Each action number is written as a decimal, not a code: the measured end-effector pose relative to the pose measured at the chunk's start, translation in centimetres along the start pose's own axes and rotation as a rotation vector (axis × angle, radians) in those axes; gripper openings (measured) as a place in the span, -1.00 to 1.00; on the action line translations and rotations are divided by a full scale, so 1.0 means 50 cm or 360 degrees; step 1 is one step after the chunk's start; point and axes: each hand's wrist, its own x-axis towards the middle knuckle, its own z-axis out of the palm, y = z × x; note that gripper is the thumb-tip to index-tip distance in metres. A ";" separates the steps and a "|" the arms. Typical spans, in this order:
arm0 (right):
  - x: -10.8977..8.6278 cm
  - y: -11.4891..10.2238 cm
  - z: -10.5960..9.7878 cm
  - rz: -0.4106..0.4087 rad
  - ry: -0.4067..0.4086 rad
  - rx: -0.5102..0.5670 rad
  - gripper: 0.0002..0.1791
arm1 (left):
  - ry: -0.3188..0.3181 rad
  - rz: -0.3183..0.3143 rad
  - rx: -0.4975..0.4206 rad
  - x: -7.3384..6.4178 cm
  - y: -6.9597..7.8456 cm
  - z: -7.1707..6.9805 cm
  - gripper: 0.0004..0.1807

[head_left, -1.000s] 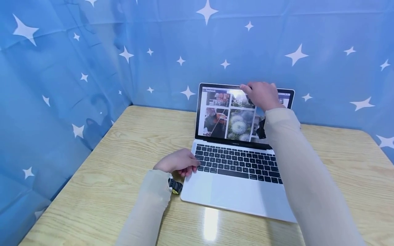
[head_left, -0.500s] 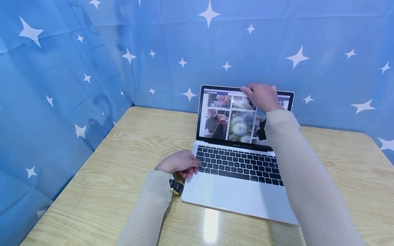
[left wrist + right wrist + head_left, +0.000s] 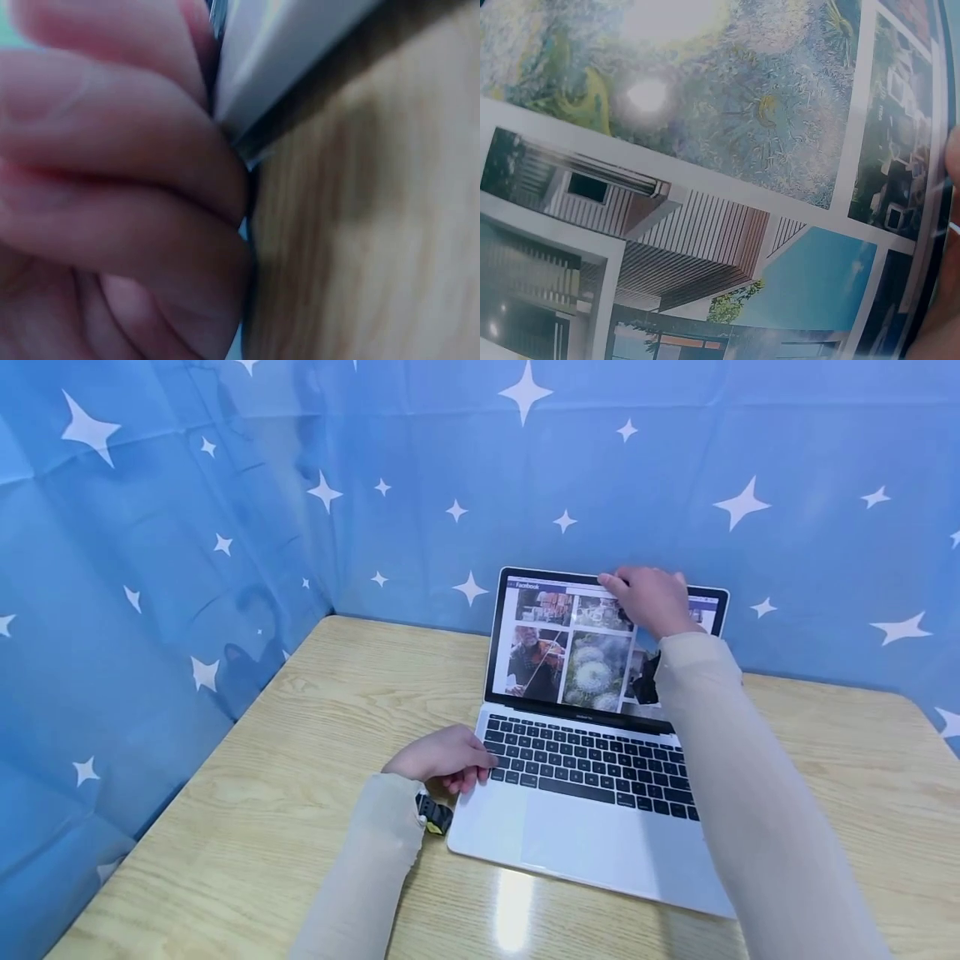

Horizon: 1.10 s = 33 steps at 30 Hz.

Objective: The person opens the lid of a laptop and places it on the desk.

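An open silver laptop (image 3: 555,835) with black keys stands on the wooden table, its lit screen (image 3: 592,672) showing a page of photos. My left hand (image 3: 442,756) pinches the left edge of the base, thumb over the keyboard's side and the other fingers curled at the edge. In the left wrist view, those curled fingers (image 3: 127,142) press against the laptop's edge above the wood. Up at the screen's top edge, my right hand (image 3: 654,600) grips the lid, thumb on the front; its other fingers are mostly hidden behind. The right wrist view is filled mainly by the screen (image 3: 705,247).
A blue cloth with white stars (image 3: 420,468) hangs behind the table and along its left side. The wooden table (image 3: 285,743) extends to both sides of the laptop. Dark straps (image 3: 433,812) show at the wrists.
The head view has shifted slightly, so everything sits a little further right. Bright glare near the screen's top has faded. Both hands keep their holds on the laptop.
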 end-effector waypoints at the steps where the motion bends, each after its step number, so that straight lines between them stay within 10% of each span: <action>1: -0.002 0.000 0.000 0.0002 0.0005 0.0005 -0.38 | -0.0001 -0.0001 0.0008 -0.001 0.001 0.000 -0.56; 33: -0.091 -0.052 -0.016 0.0000 0.0323 -0.0023 -0.41 | -0.0019 0.0019 0.0027 -0.005 0.005 0.006 -0.57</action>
